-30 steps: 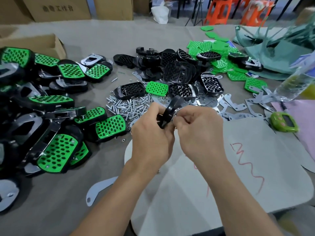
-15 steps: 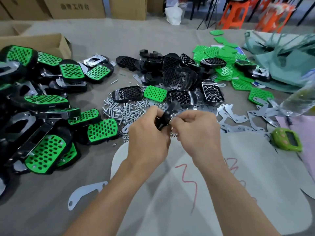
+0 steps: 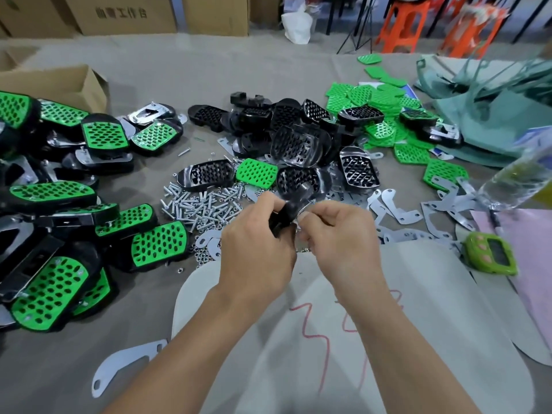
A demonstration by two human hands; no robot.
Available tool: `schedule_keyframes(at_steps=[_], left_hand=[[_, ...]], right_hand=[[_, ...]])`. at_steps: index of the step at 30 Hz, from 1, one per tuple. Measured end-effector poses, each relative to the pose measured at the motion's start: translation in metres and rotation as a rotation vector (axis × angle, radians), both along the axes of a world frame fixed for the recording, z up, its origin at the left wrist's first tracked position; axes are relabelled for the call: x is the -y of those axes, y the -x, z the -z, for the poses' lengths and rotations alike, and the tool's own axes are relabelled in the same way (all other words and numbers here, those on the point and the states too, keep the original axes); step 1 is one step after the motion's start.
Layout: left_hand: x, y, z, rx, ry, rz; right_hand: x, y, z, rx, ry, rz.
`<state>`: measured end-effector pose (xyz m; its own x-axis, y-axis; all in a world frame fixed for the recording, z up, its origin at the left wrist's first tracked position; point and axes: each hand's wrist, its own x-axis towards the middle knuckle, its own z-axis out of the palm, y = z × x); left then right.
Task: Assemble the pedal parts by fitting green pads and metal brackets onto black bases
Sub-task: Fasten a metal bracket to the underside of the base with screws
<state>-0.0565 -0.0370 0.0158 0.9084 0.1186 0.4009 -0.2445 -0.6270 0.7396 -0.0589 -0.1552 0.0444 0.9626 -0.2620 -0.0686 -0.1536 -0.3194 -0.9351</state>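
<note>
Gripping tight, both hands: left hand point(image 3: 257, 249) and right hand point(image 3: 337, 237) are clutching one glossy black plastic pedal base point(image 3: 291, 209) above scattered silver screws point(image 3: 203, 204).

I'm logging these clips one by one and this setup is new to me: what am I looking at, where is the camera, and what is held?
No machine here: a person works bare-handed, filmed by a camera on their head looking down. The left hand and right hand both grip one black base above the grey table. At left lie finished pedals with green tops; in the middle, screws and bare black bases; at right, loose green pads and flat metal brackets. A green timer sits far right.
</note>
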Motion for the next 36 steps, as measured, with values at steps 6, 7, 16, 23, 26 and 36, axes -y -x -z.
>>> schedule_keyframes(at_steps=[6, 7, 16, 23, 26, 36], left_hand=[[0.003, -0.002, -0.005, -0.022, 0.047, 0.003], [0.004, -0.002, -0.005, 0.007, 0.029, 0.001], [-0.013, -0.001, 0.001, 0.239, -0.175, 0.000], [-0.011, 0.000, 0.001, 0.317, -0.205, 0.020], [-0.014, 0.001, 0.001, 0.337, -0.227, 0.044], [-0.005, 0.005, 0.003, -0.267, 0.525, 0.098]], right_hand=[[-0.002, 0.004, -0.004, 0.250, 0.551, -0.023], [-0.004, 0.004, -0.002, 0.253, 0.513, 0.001], [0.001, -0.003, 0.007, -0.009, -0.362, -0.149], [-0.005, 0.004, 0.008, 0.153, -0.175, -0.011], [-0.002, 0.006, 0.005, 0.016, -0.438, -0.089], [0.025, 0.015, 0.011, 0.127, 0.248, 0.041]])
